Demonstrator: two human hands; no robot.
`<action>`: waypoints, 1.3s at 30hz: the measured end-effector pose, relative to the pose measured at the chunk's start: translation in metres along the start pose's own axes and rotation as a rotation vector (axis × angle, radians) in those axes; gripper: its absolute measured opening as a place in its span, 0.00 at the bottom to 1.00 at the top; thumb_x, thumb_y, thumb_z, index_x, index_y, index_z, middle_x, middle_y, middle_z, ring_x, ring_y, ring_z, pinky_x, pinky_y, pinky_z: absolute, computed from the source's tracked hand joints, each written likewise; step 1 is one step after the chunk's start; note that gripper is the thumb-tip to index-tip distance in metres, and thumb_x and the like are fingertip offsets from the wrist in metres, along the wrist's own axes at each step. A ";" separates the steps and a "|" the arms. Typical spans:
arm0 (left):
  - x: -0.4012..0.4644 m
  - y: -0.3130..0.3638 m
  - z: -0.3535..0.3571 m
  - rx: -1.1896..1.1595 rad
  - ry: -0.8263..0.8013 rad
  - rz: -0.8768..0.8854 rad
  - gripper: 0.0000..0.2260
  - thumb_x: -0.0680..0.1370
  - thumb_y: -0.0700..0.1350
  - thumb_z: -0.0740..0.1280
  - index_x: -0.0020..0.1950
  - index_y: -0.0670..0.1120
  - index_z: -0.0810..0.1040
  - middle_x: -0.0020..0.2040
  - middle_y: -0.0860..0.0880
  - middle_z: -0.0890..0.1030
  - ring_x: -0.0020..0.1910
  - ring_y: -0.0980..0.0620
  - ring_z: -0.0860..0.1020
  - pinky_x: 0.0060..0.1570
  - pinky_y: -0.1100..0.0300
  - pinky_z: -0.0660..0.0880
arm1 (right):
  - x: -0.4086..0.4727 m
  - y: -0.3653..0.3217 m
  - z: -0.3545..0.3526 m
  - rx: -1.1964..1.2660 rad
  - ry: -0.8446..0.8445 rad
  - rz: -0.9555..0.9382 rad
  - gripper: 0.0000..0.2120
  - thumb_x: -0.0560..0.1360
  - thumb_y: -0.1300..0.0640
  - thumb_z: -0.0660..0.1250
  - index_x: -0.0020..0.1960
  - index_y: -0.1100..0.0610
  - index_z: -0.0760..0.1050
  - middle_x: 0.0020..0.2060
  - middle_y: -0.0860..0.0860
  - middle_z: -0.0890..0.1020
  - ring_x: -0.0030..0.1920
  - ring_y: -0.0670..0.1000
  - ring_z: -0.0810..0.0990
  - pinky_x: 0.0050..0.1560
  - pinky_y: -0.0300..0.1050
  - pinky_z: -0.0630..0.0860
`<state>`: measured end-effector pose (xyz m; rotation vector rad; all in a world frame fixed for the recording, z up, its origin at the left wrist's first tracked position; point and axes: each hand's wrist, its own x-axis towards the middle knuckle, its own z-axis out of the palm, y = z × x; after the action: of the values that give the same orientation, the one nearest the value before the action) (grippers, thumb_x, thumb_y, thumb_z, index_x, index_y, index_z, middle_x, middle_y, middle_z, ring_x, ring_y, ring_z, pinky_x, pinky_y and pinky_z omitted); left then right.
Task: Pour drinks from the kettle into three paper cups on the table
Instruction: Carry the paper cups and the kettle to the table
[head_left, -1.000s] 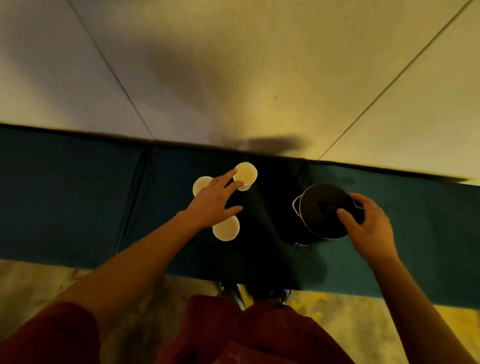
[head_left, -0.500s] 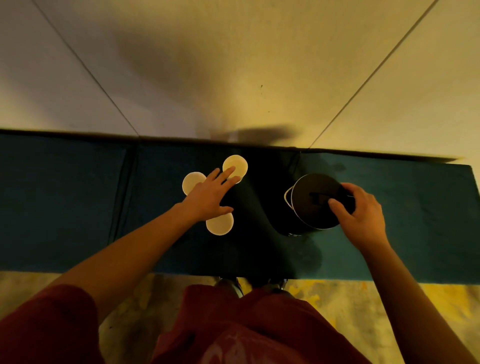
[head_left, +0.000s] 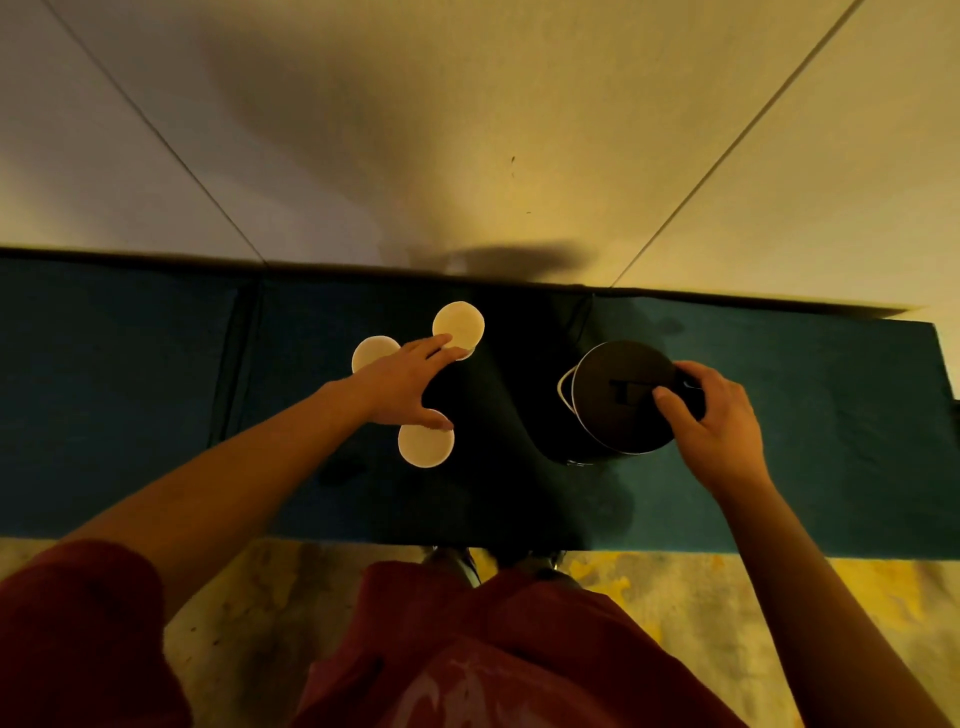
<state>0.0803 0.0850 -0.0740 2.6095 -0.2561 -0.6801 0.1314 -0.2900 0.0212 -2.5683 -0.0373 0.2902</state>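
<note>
Nearest, a red garment (head_left: 467, 649) is seen above the yellowish floor (head_left: 675, 597). On the dark teal cloth-covered counter (head_left: 831, 441), three pale round paper cups (head_left: 426, 439) are clustered under the left hand (head_left: 405, 384), whose fingers lie spread and straight across their rims, flatter than a second ago. Well apart to the right, the dark round metal kettle (head_left: 618, 400) stands upright, its handle now gripped by the curled right hand (head_left: 711, 415). Lifting seems imminent; nothing appears poured yet. Beyond, a pale wall (head_left: 467, 130) is seen.

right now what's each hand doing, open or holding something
Left hand: open, fingers spread over the three paper cups.
Right hand: gripping the kettle at its handle.
</note>
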 end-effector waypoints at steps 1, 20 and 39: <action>0.000 -0.002 -0.002 0.018 -0.024 0.001 0.49 0.68 0.61 0.76 0.80 0.57 0.49 0.81 0.49 0.50 0.78 0.44 0.57 0.73 0.44 0.62 | 0.001 0.000 0.000 0.008 0.008 -0.001 0.23 0.76 0.41 0.63 0.66 0.52 0.76 0.59 0.54 0.81 0.63 0.57 0.76 0.62 0.62 0.75; 0.023 -0.004 0.015 0.211 -0.132 -0.021 0.31 0.77 0.46 0.69 0.77 0.56 0.61 0.78 0.49 0.60 0.67 0.45 0.72 0.59 0.51 0.76 | 0.004 0.004 0.004 0.015 0.037 0.004 0.27 0.76 0.36 0.57 0.66 0.51 0.76 0.58 0.53 0.82 0.62 0.56 0.78 0.59 0.63 0.77; 0.014 0.000 0.010 0.193 -0.021 -0.041 0.10 0.80 0.50 0.64 0.58 0.47 0.79 0.60 0.48 0.77 0.51 0.49 0.80 0.47 0.57 0.78 | 0.006 0.007 0.011 -0.015 0.072 0.000 0.17 0.80 0.47 0.65 0.64 0.55 0.77 0.58 0.55 0.82 0.63 0.57 0.76 0.60 0.58 0.75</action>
<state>0.0869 0.0774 -0.0875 2.7987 -0.2883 -0.7305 0.1349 -0.2897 0.0077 -2.5915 -0.0125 0.1985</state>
